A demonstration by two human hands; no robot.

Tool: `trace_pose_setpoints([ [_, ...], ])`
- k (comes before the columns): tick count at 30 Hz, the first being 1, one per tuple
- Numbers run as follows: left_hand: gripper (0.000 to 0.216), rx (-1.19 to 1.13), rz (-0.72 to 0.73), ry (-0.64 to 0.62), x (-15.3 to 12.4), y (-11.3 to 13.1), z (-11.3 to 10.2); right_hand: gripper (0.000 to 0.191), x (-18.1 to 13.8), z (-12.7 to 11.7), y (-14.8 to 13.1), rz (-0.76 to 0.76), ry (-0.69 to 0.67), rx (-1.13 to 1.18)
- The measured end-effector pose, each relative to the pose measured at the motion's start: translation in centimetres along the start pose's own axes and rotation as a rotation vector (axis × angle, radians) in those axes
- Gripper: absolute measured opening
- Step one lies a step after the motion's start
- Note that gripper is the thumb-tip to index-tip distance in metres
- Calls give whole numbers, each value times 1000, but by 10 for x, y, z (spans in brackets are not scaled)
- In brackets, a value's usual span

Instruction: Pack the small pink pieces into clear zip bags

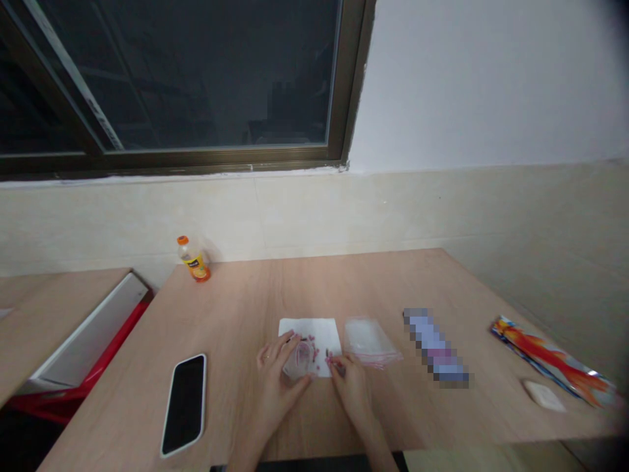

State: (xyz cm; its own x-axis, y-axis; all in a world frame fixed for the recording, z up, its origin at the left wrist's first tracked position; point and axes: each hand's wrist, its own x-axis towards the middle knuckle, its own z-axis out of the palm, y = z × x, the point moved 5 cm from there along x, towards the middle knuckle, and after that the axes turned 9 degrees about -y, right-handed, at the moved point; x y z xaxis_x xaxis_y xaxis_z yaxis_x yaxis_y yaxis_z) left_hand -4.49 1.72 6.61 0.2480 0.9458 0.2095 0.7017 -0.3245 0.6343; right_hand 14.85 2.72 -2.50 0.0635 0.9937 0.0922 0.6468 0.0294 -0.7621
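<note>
My left hand (pixel 278 370) is curled around a clear plastic bag (pixel 296 362), its rounded, pinkish-edged mouth spread open between thumb and fingers. Underneath lies a white sheet of paper (pixel 324 328), with several small dark-pink pieces (pixel 312 339) scattered over it. At the sheet's right edge, my right hand (pixel 352 383) has its thumb and fingertips pinched together by some of these pieces. A tiny pinkish piece seems to be between the fingertips, too small to make out well. Just right of the paper, flat clear zip bags (pixel 371 337) with pink seals rest on the table.
A phone (pixel 184 405) lies on the wooden table (pixel 246 295) to the left. An orange-capped bottle (pixel 195 260) stands at the back left. To the right are a blurred-out flat item (pixel 437 347), a colourful packet (pixel 550 360) and a small white object (pixel 544 396).
</note>
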Motion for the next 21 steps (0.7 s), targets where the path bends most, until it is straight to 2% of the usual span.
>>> trace_pose_setpoints([
  [4,50,-32,-29,-26,3,-1,-1,25,4,-13,-13,-49,50,139],
  [8,50,-76,-30,-38,5,-3,1,21,7,-36,-46,-136,138,301],
  [10,52,-109,-24,-41,6,-4,4,17,8,-44,-66,-189,127,334],
  [14,54,-172,-11,-25,6,-8,11,14,7,-47,-95,-285,-2,315],
  [17,52,-201,3,-7,6,-11,12,19,9,-41,-91,-242,-34,341],
  [21,48,-217,-3,1,6,-15,9,23,12,-29,-58,-130,81,344],
])
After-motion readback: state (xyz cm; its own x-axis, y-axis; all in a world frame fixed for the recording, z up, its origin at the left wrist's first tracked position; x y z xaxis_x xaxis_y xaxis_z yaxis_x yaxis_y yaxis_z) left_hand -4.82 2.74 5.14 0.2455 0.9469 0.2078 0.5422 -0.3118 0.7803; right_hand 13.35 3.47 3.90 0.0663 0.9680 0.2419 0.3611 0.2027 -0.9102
